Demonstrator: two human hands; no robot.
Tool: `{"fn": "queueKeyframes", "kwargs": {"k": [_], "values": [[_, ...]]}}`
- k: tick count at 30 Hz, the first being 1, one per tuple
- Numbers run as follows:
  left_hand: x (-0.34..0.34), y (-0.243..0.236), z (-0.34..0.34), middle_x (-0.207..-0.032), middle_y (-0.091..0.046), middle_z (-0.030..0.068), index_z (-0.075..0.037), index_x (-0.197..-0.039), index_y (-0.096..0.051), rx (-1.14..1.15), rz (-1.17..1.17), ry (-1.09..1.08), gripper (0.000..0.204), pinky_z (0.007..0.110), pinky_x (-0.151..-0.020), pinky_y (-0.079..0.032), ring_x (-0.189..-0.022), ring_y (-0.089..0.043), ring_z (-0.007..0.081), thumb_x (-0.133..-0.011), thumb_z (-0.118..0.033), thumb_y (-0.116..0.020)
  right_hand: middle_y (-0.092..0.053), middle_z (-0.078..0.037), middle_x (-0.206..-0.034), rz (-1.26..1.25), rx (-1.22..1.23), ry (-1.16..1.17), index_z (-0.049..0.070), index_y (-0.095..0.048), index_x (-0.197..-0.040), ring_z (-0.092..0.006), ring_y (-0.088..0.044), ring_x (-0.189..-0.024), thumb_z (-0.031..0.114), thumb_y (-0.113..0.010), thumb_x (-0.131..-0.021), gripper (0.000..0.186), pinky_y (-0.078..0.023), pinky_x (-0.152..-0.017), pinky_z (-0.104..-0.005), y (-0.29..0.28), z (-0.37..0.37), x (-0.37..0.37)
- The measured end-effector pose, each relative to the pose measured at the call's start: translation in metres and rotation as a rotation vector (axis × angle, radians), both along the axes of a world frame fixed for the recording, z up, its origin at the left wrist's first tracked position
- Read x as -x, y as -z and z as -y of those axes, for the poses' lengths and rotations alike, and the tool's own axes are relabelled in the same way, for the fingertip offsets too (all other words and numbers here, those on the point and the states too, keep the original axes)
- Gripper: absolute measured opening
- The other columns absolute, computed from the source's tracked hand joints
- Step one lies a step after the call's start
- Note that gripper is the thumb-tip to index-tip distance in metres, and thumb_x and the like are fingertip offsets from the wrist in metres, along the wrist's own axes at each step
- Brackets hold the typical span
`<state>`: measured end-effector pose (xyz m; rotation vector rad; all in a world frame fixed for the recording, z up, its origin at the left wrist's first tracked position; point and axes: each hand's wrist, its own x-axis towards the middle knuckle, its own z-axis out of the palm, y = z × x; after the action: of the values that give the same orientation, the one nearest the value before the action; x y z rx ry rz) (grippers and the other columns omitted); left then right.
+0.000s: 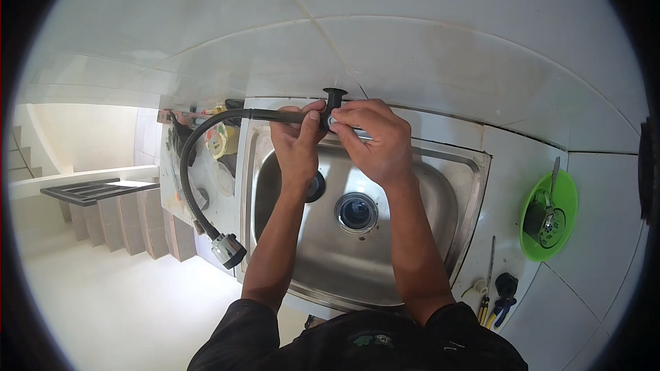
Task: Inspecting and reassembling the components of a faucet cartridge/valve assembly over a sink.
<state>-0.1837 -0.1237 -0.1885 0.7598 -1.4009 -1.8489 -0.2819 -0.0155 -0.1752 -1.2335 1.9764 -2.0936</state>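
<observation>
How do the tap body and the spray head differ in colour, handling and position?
Colour: the tap body is mainly black, while the spray head is mostly shiny chrome with a black tip.
Handling: the right hand touches the tap body, whereas neither hand touches the spray head.
Position: the tap body is behind the sink, the spray head left of it.
Both connect to the curved black spout.

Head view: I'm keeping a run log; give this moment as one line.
left hand: holding flexible spout at black faucet | right hand: touching faucet's front | chrome spout head: left of sink
</observation>
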Motion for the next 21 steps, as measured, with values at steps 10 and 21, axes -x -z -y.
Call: {"fn": "queueKeyframes", "kwargs": {"k": [10,21], "values": [[-0.001,0.005,0.001,-0.111,-0.061,0.0218,-0.004,-0.106,-0.037,0.052,-0.004,-0.011,0.023,0.034,-0.076,-0.057,-0.095,-0.063,0.0224,-0.092,0.000,-0.055,-0.068,-0.012,-0.080,0.002,-0.081,0.075,0.001,-0.065,-0.081,-0.0229,-0.067,-0.071,-0.002,-0.072,-0.073,0.012,-0.054,-0.059,-0.0300,-0.002,0.006,-0.008],[0.003,0.004,0.000,-0.107,-0.062,0.0215,-0.001,-0.102,-0.037,0.087,-0.042,-0.013,0.025,0.027,-0.073,-0.052,-0.091,-0.061,0.0175,-0.090,0.000,-0.058,-0.068,-0.011,-0.081,0.007,-0.124,0.106,0.001,-0.065,-0.084,-0.0216,-0.067,-0.068,-0.001,-0.073,-0.072,0.015,-0.054,-0.060,-0.0291,-0.001,0.005,-0.007]]}}
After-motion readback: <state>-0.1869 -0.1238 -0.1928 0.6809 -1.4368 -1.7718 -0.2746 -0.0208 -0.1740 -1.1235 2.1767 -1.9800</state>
